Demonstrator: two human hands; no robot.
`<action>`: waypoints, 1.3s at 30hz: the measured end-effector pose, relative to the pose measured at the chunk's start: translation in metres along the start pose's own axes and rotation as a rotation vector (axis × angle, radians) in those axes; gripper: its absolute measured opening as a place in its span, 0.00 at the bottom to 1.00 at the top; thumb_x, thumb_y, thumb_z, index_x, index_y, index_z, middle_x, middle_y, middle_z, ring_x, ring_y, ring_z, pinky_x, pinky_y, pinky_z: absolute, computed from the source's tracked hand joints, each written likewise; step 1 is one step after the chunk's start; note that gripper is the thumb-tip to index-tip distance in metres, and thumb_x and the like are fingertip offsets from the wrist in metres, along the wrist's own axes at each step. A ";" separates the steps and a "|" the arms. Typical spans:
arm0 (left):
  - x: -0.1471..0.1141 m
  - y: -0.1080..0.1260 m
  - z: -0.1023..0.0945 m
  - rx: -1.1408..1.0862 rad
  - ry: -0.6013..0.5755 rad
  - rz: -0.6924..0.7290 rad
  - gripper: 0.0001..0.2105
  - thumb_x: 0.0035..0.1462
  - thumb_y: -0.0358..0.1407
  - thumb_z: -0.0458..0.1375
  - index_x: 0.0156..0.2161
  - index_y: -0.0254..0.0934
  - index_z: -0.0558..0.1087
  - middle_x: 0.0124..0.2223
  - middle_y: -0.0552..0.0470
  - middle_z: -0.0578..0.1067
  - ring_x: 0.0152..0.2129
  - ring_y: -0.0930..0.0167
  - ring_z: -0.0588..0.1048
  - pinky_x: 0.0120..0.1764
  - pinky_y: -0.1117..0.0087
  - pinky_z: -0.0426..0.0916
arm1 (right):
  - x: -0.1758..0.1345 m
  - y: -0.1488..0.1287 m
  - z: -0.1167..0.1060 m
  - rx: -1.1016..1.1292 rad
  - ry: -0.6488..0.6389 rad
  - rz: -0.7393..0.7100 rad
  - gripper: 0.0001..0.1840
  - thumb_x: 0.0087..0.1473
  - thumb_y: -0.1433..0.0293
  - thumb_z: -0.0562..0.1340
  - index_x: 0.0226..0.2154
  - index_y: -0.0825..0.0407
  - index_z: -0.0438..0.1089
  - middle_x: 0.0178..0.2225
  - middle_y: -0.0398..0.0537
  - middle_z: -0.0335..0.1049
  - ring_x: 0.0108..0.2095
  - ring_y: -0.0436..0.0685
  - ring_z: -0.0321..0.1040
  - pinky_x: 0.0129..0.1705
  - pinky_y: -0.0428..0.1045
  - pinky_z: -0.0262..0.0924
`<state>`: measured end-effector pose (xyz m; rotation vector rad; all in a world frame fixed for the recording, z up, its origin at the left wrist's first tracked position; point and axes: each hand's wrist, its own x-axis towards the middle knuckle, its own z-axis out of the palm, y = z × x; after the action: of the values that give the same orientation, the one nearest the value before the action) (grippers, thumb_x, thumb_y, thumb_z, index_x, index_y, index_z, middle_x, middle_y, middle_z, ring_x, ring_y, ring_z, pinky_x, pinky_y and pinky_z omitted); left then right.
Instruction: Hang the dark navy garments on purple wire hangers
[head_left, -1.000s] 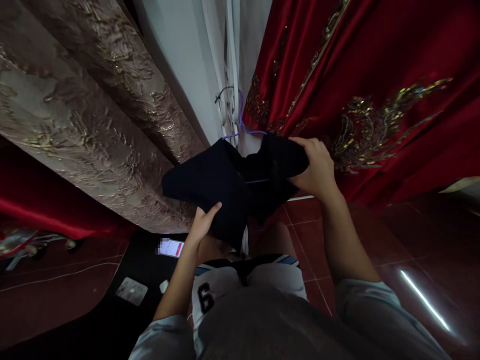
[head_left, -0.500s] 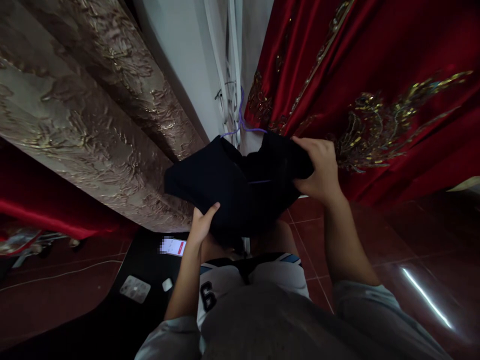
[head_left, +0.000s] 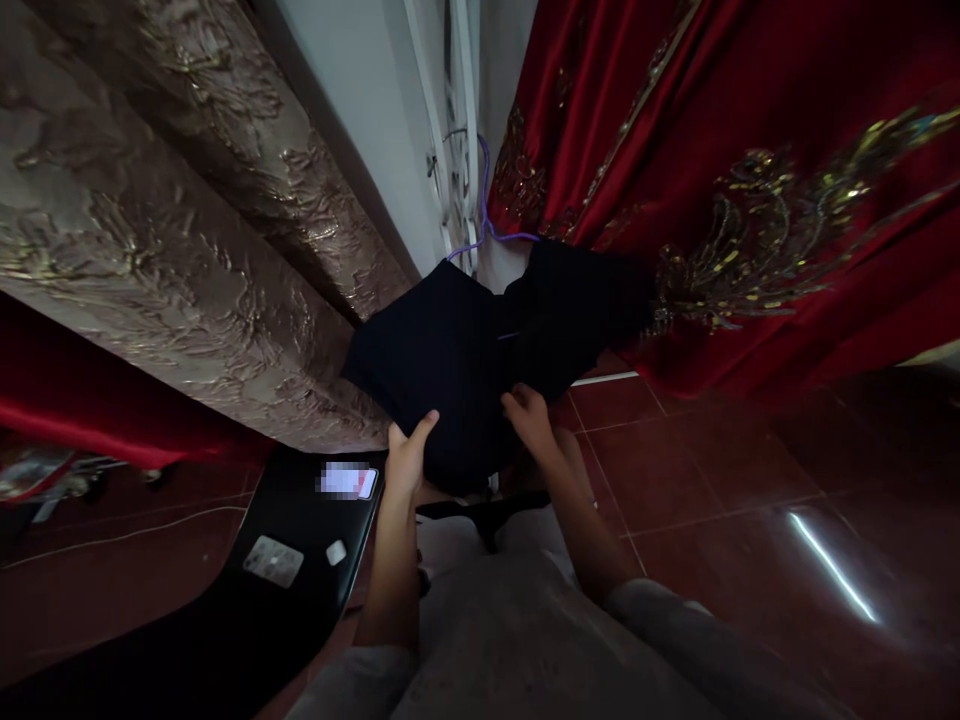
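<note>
A dark navy shirt [head_left: 431,345] hangs on a purple hanger [head_left: 485,215], hooked near some white metal bars. My left hand [head_left: 409,450] is closed on the shirt's lower left side, thumb on top and fingers hidden beneath the cloth. At the shirt's front, right of its middle, my right hand [head_left: 529,415] has its fingers bent together against the fabric, pinching it. The shirt's right sleeve spreads toward the red cloth. Dark cloth on a dark ground makes the shirt's folds hard to make out.
Gold-embroidered beige fabric [head_left: 247,290] hangs at the left, sequined red fabric [head_left: 750,170] at the right. White bars [head_left: 463,100] stand behind the hanger. A black bench [head_left: 300,620] holds a lit phone [head_left: 349,481], a patterned flat case [head_left: 274,561] and a small white case [head_left: 336,552].
My right hand has let go of the shirt's right shoulder and come down and left to its front. My left hand keeps its hold at the lower left side.
</note>
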<state>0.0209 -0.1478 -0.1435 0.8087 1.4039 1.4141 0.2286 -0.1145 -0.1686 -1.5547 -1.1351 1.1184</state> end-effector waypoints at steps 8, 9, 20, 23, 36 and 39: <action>0.002 -0.017 0.015 0.044 0.209 0.384 0.25 0.54 0.34 0.66 0.57 0.38 0.70 0.58 0.44 0.74 0.59 0.62 0.72 0.65 0.58 0.63 | -0.005 0.007 -0.013 -0.080 -0.247 0.077 0.19 0.55 0.61 0.56 0.20 0.53 0.71 0.19 0.44 0.67 0.23 0.50 0.63 0.30 0.46 0.54; -0.001 -0.021 0.018 0.102 0.234 0.438 0.28 0.54 0.33 0.65 0.60 0.38 0.68 0.61 0.43 0.71 0.61 0.62 0.70 0.66 0.58 0.61 | -0.010 0.007 -0.010 -0.075 -0.243 0.069 0.19 0.55 0.61 0.56 0.20 0.53 0.70 0.18 0.43 0.65 0.23 0.50 0.62 0.29 0.46 0.53; -0.017 -0.057 0.050 0.304 -0.319 0.379 0.08 0.63 0.37 0.58 0.45 0.38 0.73 0.40 0.47 0.77 0.40 0.64 0.78 0.47 0.62 0.71 | -0.032 -0.016 -0.002 -0.049 -0.326 -0.183 0.23 0.61 0.55 0.57 0.22 0.53 0.69 0.19 0.40 0.61 0.22 0.48 0.56 0.26 0.46 0.47; -0.010 -0.055 0.057 0.298 -0.303 0.392 0.07 0.63 0.39 0.58 0.36 0.39 0.72 0.34 0.51 0.74 0.34 0.68 0.75 0.41 0.65 0.70 | -0.017 -0.043 -0.012 0.001 -0.378 -0.185 0.23 0.60 0.54 0.58 0.23 0.53 0.70 0.16 0.39 0.60 0.19 0.47 0.55 0.25 0.45 0.49; 0.005 0.016 0.105 0.372 -0.500 0.592 0.11 0.62 0.30 0.60 0.50 0.38 0.76 0.47 0.47 0.80 0.45 0.68 0.79 0.52 0.64 0.71 | 0.017 -0.161 -0.036 0.336 -0.107 -0.357 0.24 0.59 0.51 0.64 0.24 0.53 0.69 0.13 0.37 0.59 0.14 0.43 0.51 0.17 0.42 0.45; 0.014 0.081 0.101 0.302 -0.347 0.839 0.16 0.68 0.34 0.56 0.59 0.40 0.71 0.49 0.46 0.78 0.45 0.69 0.78 0.53 0.64 0.71 | 0.009 -0.159 -0.041 0.294 -0.115 -0.383 0.23 0.61 0.54 0.63 0.23 0.53 0.69 0.13 0.36 0.58 0.14 0.43 0.51 0.19 0.42 0.47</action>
<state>0.0961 -0.0901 -0.0544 1.8954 1.0445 1.5536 0.2425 -0.0818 -0.0083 -1.0070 -1.2198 1.0648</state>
